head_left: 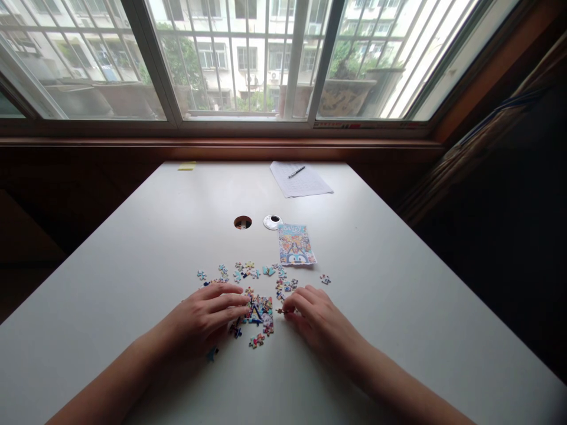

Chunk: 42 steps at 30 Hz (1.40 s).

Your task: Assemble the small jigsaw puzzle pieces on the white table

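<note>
A partly joined jigsaw puzzle [267,310] lies on the white table between my hands. My left hand [212,313] rests over its left side, fingers stretched out and fingertips on the joined pieces. Just right of the puzzle, my right hand [308,307] pinches a small puzzle piece [280,311] between thumb and fingers. Several loose pieces [256,274] are scattered in an arc beyond the puzzle. A small cluster of pieces [257,340] sits on the near side, and another loose piece [212,354] is below my left hand. The palm hides some of what lies under it.
A colourful picture sheet [296,244] lies beyond my right hand, beside a round cable-hole cover [273,222] and an open hole [243,222]. Farther back are paper sheets [301,182] with a pen [296,172] and a yellow note [186,166]. A barred window [234,59] stands behind the table.
</note>
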Available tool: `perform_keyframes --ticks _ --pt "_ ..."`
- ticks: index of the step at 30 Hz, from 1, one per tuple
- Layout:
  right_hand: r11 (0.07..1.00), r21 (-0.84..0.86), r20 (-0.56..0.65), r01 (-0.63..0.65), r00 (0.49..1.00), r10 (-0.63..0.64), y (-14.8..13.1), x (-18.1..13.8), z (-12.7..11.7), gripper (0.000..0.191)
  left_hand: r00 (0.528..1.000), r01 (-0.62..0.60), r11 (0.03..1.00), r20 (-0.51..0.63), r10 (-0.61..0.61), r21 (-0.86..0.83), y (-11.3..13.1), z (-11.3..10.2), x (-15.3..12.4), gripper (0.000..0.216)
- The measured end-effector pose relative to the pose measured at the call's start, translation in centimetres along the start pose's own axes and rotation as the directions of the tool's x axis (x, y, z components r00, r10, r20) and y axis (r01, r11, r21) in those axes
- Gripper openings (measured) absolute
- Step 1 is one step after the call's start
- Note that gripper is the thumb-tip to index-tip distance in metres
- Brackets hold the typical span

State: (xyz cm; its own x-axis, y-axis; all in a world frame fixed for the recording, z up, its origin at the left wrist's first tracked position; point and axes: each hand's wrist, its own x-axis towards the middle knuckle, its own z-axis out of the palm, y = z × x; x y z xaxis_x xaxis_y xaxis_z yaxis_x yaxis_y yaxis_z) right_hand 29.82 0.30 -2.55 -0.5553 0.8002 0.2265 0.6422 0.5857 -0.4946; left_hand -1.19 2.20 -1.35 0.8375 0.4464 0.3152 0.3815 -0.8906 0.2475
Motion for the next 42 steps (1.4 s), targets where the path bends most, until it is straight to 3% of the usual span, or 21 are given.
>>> perform_keyframes --ticks 9,20,33,42 --pt "0.996 0.084 -0.111 -0.004 0.994 0.014 0.3 0.1 -0.2 0.008 0.995 -0.033 0.999 0.096 0.031 0.019 0.9 0.5 0.2 0.053" --pt "0.994 0.106 -0.143 -0.031 0.989 0.046 0.5 0.3 -0.1 0.007 0.996 -0.034 0.999 0.078 0.035 -0.019 1.7 0.2 0.8 0.048" --pt "0.973 0.218 -0.088 -0.078 0.991 0.1 0.3 1.6 -1.1 0.007 0.996 -0.029 1.0 0.089 0.028 0.004 1.5 0.0 0.5 0.045" --pt "0.978 0.19 0.009 -0.089 0.996 0.089 -1.0 5.1 -1.5 0.01 0.997 -0.033 0.999 0.07 0.032 0.01 1.6 -0.2 0.5 0.047"
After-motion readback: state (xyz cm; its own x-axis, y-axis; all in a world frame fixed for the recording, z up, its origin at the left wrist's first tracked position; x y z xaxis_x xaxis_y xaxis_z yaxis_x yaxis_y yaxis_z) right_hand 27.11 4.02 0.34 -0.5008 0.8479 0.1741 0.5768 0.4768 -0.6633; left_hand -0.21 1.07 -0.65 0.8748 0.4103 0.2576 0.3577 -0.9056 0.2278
